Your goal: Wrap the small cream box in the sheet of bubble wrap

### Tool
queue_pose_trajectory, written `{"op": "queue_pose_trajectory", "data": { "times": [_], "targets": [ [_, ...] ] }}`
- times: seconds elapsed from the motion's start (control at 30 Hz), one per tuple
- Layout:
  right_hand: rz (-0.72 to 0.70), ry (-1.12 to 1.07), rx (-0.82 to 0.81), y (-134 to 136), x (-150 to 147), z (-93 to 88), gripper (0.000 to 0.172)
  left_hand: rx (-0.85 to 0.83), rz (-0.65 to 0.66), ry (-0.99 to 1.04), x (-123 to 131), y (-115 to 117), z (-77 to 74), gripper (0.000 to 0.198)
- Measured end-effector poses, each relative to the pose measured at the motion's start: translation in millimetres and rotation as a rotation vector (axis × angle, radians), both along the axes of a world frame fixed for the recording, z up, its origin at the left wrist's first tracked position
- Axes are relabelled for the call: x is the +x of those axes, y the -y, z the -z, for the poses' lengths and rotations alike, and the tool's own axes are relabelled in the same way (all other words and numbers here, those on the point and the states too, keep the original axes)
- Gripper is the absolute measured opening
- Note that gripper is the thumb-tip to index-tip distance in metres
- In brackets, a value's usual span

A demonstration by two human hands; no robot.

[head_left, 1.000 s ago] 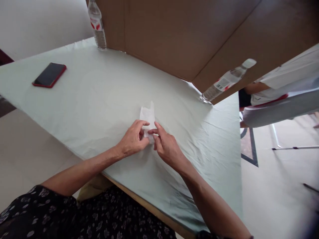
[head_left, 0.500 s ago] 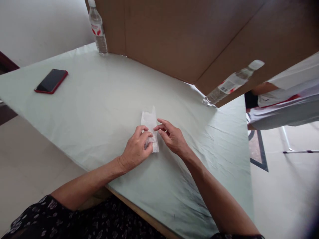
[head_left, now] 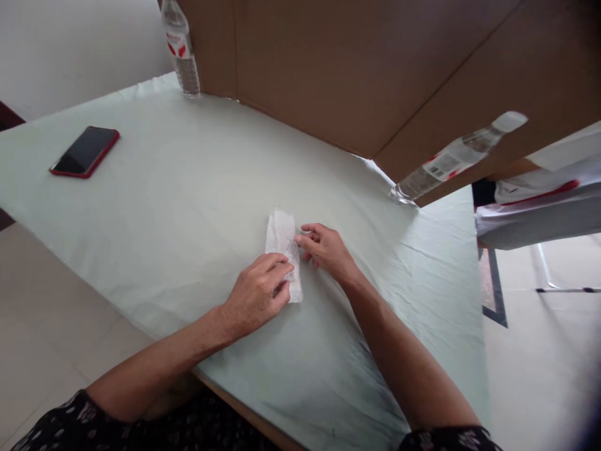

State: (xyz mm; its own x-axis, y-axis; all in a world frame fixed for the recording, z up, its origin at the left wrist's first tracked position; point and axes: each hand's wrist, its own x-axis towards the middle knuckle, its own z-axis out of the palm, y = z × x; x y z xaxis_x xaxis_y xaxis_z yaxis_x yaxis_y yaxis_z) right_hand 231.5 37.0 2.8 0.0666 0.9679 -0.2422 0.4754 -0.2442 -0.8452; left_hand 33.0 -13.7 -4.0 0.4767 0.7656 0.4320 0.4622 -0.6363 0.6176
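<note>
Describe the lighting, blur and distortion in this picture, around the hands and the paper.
Head view: soft, even light, with only faint shadows under the left hand and right hand on the pale tablecloth; the folded paper is nearly as white as the cloth, so its edges read weakly; wide-angle distortion tilts the bottle on the right; the lower right corner darkens and blurs.

Two hands on a folded tissue at frame centre
Left hand [head_left: 257, 293] presses the tissue [head_left: 283, 249] on the pale tablecloth [head_left: 188, 188]; right hand [head_left: 325, 248] pinches its edge
</note>
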Motion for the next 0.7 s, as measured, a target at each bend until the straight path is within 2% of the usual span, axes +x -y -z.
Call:
{"op": "queue_pose_trajectory", "data": {
  "times": [0.1,0.27,0.37,0.57,0.7],
  "targets": [
    [-0.038,-0.034,-0.025,-14.3,-6.9,1.1,0.048,-0.016,0.008,0.010,0.4,0.0,-1.0,0.027],
    [-0.120,-0.087,0.016,-34.0,-14.2,7.0,0.032,-0.064,0.010,0.000,-0.5,-0.2,-2.9,0.036],
    [-0.186,-0.181,0.011,-39.2,-16.0,8.1,0.033,-0.075,0.017,-0.018,-1.3,-1.0,-2.8,0.030],
    [-0.177,-0.385,0.015,-24.2,-21.2,-6.0,0.043,-0.082,0.011,-0.052,-2.1,-0.5,-3.2,0.024],
    [-0.208,-0.421,0.125,0.0,-21.8,-18.0,0.034,-0.041,-0.125,-0.119,-2.7,6.5,-3.8,0.018]
  ]
}}
